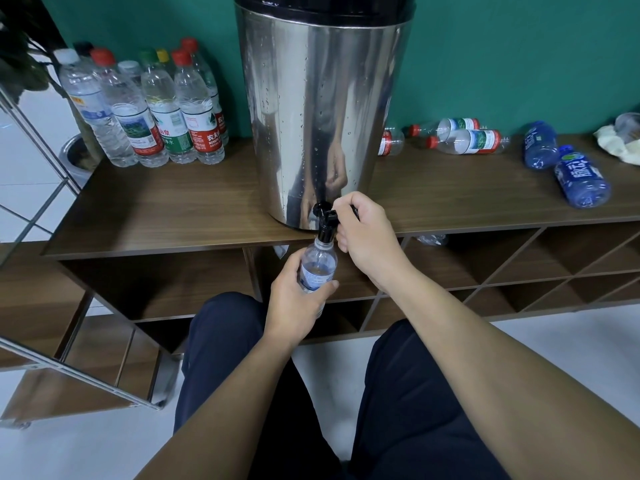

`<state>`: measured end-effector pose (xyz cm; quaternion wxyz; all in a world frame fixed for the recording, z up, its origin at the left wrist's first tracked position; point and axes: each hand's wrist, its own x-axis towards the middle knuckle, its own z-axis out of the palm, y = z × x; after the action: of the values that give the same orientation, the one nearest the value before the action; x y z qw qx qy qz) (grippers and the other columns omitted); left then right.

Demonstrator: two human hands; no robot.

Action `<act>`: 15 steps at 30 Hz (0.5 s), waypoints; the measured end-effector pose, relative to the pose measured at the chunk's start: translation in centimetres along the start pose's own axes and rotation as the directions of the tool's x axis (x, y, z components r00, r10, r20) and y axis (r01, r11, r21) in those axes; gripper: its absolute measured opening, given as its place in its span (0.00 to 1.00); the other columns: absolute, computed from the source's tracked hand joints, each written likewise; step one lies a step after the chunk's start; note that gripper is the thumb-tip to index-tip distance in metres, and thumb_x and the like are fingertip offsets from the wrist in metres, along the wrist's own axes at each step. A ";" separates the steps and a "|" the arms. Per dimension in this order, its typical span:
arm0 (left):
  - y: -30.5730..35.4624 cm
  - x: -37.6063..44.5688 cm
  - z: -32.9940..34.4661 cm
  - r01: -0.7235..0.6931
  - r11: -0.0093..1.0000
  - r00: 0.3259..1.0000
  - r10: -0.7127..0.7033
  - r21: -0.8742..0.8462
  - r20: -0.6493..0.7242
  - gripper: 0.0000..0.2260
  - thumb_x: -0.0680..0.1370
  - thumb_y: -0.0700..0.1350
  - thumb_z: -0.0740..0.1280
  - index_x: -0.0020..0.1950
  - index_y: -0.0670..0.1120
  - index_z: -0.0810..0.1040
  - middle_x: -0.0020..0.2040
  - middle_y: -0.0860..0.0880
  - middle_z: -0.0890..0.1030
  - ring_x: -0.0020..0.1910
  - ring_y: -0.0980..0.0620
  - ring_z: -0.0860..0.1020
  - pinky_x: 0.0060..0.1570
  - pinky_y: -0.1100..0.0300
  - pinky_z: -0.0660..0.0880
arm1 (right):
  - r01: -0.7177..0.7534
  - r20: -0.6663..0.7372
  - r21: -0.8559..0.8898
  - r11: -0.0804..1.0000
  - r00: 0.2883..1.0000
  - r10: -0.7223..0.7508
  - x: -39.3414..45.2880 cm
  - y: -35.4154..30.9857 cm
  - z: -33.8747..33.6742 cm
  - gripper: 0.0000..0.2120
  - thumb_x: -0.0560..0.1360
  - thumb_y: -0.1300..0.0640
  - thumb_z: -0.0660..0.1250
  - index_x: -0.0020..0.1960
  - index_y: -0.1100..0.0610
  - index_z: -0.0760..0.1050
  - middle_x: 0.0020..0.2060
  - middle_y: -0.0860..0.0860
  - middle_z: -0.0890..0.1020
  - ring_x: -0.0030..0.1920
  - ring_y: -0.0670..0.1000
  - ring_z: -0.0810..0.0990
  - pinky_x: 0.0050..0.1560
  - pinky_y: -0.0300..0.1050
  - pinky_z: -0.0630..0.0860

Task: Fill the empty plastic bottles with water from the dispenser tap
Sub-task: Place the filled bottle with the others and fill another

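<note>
A tall steel dispenser [322,109] stands on the wooden shelf top [156,209], its black tap [325,220] hanging over the front edge. My left hand [298,299] grips a clear uncapped plastic bottle [317,268] upright, its mouth right under the tap spout. My right hand [367,237] is curled round the tap's black lever. Water shows partway up inside the bottle.
Several capped, filled bottles [149,109] stand at the back left. Clear bottles with red caps [464,140] and two blue bottles [568,168] lie on their sides to the right. A crumpled cloth [620,143] is at the far right. Open cubbies sit below the top.
</note>
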<state>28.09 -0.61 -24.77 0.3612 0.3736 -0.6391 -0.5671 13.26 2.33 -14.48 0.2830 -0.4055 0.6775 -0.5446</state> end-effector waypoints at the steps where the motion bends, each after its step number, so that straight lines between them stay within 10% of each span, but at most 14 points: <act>1: -0.1 0.0 0.0 -0.002 1.000 1.000 0.002 0.003 0.001 0.29 0.76 0.39 0.84 0.73 0.53 0.79 0.62 0.58 0.87 0.63 0.59 0.85 0.67 0.61 0.80 | 0.000 0.001 0.002 1.000 1.000 0.000 0.0 0.0 0.0 0.12 0.88 0.49 0.63 0.48 0.49 0.77 0.29 0.42 0.72 0.33 0.47 0.71 0.41 0.54 0.71; 15: 0.0 -0.1 -0.2 0.000 1.000 1.000 0.000 0.025 0.006 0.28 0.76 0.41 0.84 0.73 0.55 0.79 0.62 0.60 0.87 0.63 0.60 0.85 0.69 0.55 0.81 | 0.002 0.014 0.007 1.000 1.000 -0.002 0.1 0.1 0.0 0.12 0.89 0.49 0.63 0.48 0.49 0.77 0.28 0.42 0.72 0.32 0.47 0.71 0.40 0.54 0.70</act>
<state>28.29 -0.59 -24.76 0.3547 0.3765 -0.6471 -0.5601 13.16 2.29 -14.58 0.2886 -0.4090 0.6731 -0.5444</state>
